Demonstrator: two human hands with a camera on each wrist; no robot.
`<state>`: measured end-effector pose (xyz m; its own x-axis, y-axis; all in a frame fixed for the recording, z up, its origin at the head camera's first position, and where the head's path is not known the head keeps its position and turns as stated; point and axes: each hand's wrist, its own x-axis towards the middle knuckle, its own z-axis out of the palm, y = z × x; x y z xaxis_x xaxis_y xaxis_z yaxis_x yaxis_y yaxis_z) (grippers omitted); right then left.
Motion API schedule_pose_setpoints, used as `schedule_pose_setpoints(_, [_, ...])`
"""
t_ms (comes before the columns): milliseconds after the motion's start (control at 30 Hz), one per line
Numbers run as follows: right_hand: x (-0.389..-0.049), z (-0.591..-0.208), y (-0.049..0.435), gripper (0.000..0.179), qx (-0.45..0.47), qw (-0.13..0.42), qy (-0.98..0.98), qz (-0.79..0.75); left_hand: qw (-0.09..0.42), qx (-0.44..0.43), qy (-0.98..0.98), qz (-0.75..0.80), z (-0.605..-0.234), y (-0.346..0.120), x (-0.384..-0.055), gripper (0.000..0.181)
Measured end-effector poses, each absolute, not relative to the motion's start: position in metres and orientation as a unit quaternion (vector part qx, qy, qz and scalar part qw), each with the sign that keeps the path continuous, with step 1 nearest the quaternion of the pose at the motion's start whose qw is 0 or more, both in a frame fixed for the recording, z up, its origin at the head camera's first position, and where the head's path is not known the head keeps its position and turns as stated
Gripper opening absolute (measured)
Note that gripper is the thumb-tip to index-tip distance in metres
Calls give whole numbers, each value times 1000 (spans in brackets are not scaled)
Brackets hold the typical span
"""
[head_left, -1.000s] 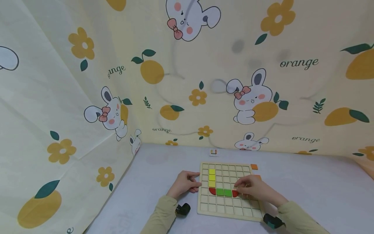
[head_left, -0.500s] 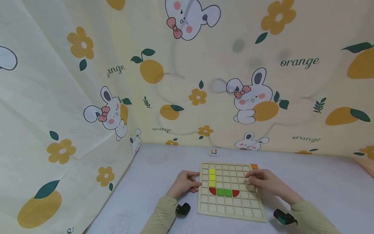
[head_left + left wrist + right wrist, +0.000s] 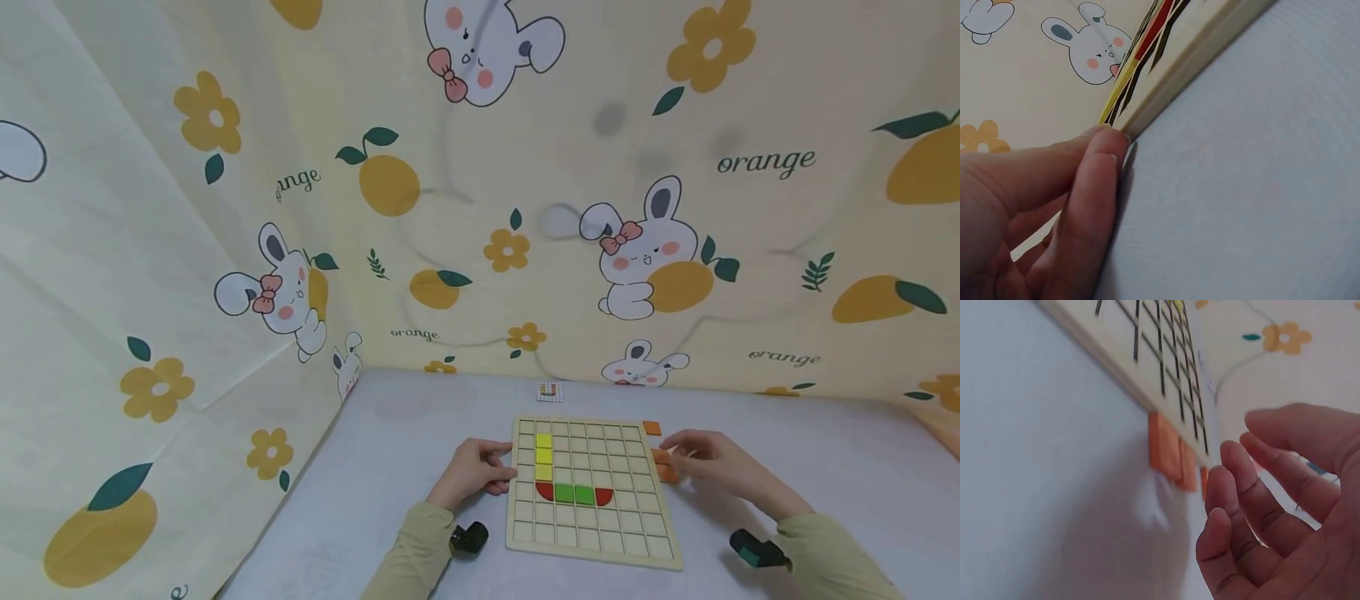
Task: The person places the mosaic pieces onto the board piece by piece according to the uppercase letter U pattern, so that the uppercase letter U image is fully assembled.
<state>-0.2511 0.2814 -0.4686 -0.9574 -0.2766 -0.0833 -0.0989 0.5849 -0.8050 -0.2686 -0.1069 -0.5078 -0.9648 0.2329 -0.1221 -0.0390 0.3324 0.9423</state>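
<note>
A wooden grid board lies on the table. Set in its cells are a column of yellow squares, green squares and two red rounded pieces. The fingertips of my left hand touch the board's left edge, seen closely in the left wrist view. My right hand hovers at the right side, fingers bent and parted with nothing between them. Below its fingertips are orange squares beside the board's right edge; in the right wrist view these orange pieces stand close together.
Another orange square lies near the board's far right corner. A small card with a coloured pattern lies behind the board. A printed cloth with rabbits and oranges rises behind and to the left. Black wrist devices sit at both sleeves.
My right hand has moved right, from the red piece at the row's end, across the board to the orange squares beside it. My left hand stays at the board's left edge.
</note>
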Motion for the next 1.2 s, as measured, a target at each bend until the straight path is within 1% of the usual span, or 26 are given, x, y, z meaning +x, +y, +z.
schedule_pose_setpoints(200, [-255, -480, 293, 36, -133, 108, 885, -434, 118, 59, 807, 575, -508, -106, -269, 50])
schedule_pose_setpoints(400, [-257, -488, 294, 39, -129, 120, 894, -413, 119, 61, 807, 575, -509, -107, -270, 50])
schedule_pose_setpoints(633, [-255, -487, 291, 42, -136, 106, 910, -377, 118, 66, 805, 578, -512, -108, -271, 48])
schedule_pose_setpoints(1200, [-252, -488, 288, 34, -113, 88, 926, -349, 117, 72, 804, 578, -514, -109, -273, 48])
